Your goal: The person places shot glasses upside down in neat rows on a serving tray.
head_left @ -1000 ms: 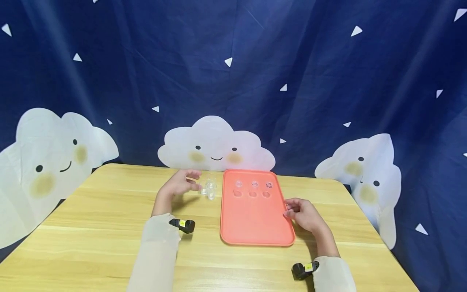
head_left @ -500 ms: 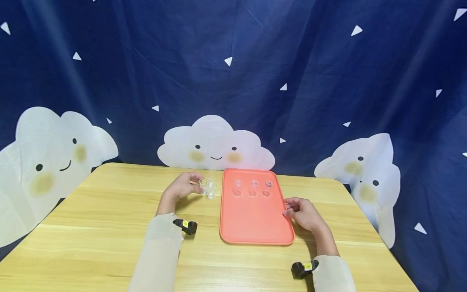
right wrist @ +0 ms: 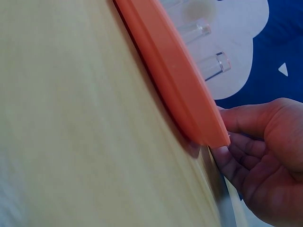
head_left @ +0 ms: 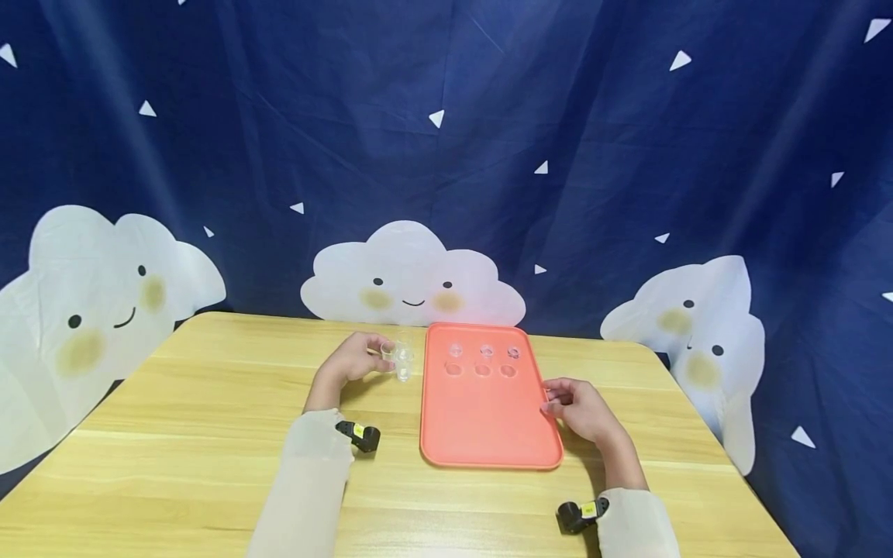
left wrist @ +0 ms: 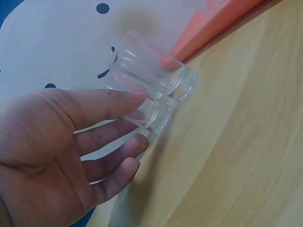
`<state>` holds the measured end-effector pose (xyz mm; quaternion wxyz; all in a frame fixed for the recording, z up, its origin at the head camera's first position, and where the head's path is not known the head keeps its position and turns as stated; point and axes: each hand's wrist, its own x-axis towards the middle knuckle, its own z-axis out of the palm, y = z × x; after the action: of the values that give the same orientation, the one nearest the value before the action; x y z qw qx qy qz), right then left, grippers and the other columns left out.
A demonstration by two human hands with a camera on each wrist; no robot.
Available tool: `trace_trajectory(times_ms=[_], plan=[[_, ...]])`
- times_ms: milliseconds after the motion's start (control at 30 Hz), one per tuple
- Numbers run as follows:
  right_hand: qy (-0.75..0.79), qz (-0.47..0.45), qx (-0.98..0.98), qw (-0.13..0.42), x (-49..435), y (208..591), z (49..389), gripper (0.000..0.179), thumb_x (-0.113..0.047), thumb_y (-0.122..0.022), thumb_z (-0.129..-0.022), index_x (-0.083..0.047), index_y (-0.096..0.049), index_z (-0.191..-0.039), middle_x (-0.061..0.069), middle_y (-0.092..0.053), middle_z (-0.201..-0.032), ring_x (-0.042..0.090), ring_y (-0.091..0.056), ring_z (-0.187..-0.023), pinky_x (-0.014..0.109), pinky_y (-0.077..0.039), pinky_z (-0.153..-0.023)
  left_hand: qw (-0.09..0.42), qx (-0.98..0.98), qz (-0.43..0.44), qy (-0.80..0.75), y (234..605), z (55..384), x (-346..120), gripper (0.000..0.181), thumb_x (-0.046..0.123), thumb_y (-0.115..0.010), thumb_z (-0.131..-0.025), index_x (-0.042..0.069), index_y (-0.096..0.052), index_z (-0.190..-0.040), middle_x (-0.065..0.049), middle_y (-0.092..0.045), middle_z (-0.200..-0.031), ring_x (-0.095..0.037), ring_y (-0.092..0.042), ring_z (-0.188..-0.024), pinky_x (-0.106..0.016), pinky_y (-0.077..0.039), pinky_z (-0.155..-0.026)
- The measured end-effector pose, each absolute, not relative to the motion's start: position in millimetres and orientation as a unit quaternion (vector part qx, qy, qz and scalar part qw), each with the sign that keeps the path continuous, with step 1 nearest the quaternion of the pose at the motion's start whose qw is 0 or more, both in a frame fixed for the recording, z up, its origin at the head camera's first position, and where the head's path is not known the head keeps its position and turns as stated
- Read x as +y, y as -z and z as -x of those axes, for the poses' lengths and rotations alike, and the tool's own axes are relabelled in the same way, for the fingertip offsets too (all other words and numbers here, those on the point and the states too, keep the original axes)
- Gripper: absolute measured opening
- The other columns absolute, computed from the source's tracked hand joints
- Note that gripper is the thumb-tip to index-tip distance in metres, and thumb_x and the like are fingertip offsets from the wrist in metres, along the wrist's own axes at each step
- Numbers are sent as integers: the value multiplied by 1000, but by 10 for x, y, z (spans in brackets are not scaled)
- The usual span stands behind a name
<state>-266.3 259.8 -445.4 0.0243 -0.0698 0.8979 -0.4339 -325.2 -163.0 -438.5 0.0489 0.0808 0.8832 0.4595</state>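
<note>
My left hand (head_left: 352,358) pinches a small clear shot glass (left wrist: 154,112) between thumb and fingers. Right beside it another clear glass (left wrist: 151,66) overlaps it in the left wrist view. Both have thick bases pointing down toward the table. On the coral-red tray (head_left: 491,426), three small clear glasses (head_left: 483,361) form a row across the far half, narrower ends up. My right hand (head_left: 582,407) grips the tray's right rim, thumb at the top edge and fingers below it, as the right wrist view shows.
The pale wooden table (head_left: 174,465) carries the tray and glasses. Behind its far edge hangs a dark blue curtain (head_left: 349,155) with white clouds and triangles. The loose glasses stand just left of the tray's left rim.
My left hand has moved right to the glasses, and its fingers have closed on one. The right hand and tray have stayed in place.
</note>
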Motion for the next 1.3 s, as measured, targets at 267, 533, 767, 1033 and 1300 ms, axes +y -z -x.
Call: trace_trajectory(times_ms=[267,533,767,1033,1300], plan=[[431,67,900,22,2601,4459,2660,38,2,-70,-91,6,-64,-128,9,-70,-101,22,-64,-91,30,-54,-74,45,886,-75,-455,4371,3241,-1623,37,10,-80,-85,2,-70,-120,-16,-66,-124,-34,-62,-114,-45,-53,-91],[428,71,901,22,2604,4467,2660,38,1,-70,-92,7,-64,-129,8,-70,-100,22,-64,-91,30,-54,-75,25,891,-64,-449,4386,3250,-1640,33,11,-80,-86,3,-71,-116,-16,-65,-121,-32,-65,-108,-40,-54,-82],[430,72,900,22,2605,4465,2664,38,2,-69,-91,8,-63,-129,9,-70,-100,22,-64,-91,29,-54,-73,-22,892,-53,-448,4355,3249,-1661,34,16,-78,-89,3,-70,-119,-17,-65,-119,-35,-61,-110,-45,-52,-87],[432,70,899,25,2608,4471,2668,38,2,-69,-92,7,-64,-129,9,-69,-99,22,-63,-90,29,-54,-74,-56,882,-38,-467,4239,3240,-1668,31,19,-77,-89,5,-69,-115,-16,-67,-114,-34,-62,-108,-46,-51,-90],[432,70,899,24,2611,4478,2663,38,2,-69,-92,7,-63,-129,9,-69,-101,22,-63,-92,30,-54,-74,-94,881,-46,-461,4134,3216,-1643,32,19,-78,-88,3,-70,-115,-15,-68,-107,-34,-62,-105,-48,-51,-90]])
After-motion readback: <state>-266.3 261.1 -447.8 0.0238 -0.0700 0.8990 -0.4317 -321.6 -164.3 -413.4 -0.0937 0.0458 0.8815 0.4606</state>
